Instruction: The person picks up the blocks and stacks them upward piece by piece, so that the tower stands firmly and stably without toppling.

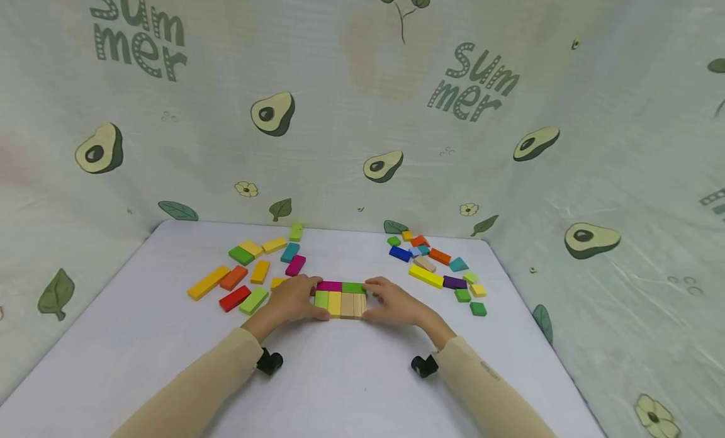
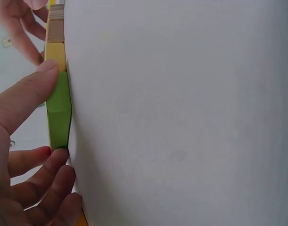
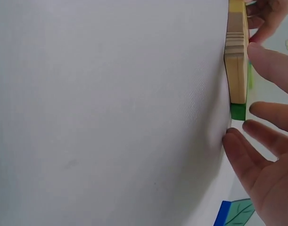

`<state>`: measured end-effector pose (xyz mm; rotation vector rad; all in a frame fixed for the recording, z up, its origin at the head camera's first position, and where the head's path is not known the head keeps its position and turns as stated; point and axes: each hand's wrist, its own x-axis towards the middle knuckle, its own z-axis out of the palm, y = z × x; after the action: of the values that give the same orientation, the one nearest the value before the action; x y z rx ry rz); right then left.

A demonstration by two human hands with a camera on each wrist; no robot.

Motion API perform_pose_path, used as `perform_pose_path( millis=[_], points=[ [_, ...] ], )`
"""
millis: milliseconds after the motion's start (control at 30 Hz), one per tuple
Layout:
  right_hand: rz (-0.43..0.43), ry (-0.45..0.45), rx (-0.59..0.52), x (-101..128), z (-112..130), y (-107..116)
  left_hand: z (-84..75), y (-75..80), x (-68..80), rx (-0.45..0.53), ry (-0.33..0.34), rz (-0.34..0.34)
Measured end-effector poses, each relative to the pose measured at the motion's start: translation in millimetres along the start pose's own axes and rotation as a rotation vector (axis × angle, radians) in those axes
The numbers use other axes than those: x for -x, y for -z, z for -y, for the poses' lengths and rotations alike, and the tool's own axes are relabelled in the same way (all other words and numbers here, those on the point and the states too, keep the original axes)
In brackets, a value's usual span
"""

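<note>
Several wooden blocks lie flat, pushed together into a rectangle: a magenta block [image 1: 330,286] and a green block [image 1: 354,287] along the far side, with a light green block [image 1: 321,299], a yellow block [image 1: 335,304] and bare-wood blocks [image 1: 347,304] nearer. My left hand [image 1: 294,301] holds the left end. Its thumb presses the near face by the light green block, and its curled fingers lie at the left side. At the right end is my right hand [image 1: 396,304], its thumb at the near corner and its forefinger by the green block. Its other fingers extend loosely.
Loose blocks lie to the left, among them a red block [image 1: 235,298] and a long yellow block [image 1: 208,283]. More are scattered at the back right, including a blue block [image 1: 400,253] and a purple block [image 1: 455,282]. A patterned cloth [image 1: 328,161] hangs behind the white table [image 1: 351,387].
</note>
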<state>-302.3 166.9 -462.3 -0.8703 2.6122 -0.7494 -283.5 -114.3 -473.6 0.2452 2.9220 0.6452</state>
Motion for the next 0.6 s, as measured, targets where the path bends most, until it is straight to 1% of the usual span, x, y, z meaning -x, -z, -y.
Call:
perform_pose_path(
  millis=[200, 367, 600],
  points=[
    [-0.015, 0.022, 0.038, 6, 3, -6, -0.4, 0.1, -0.5, -0.003, -0.004, -0.001],
    [-0.063, 0.056, 0.069, 9, 5, -11, -0.1, -0.9, -0.9, 0.0, -0.001, 0.001],
    [-0.093, 0.035, 0.08, 10, 10, -13, -0.4, -1.5, 1.6, 0.014, 0.003, -0.003]
  ],
)
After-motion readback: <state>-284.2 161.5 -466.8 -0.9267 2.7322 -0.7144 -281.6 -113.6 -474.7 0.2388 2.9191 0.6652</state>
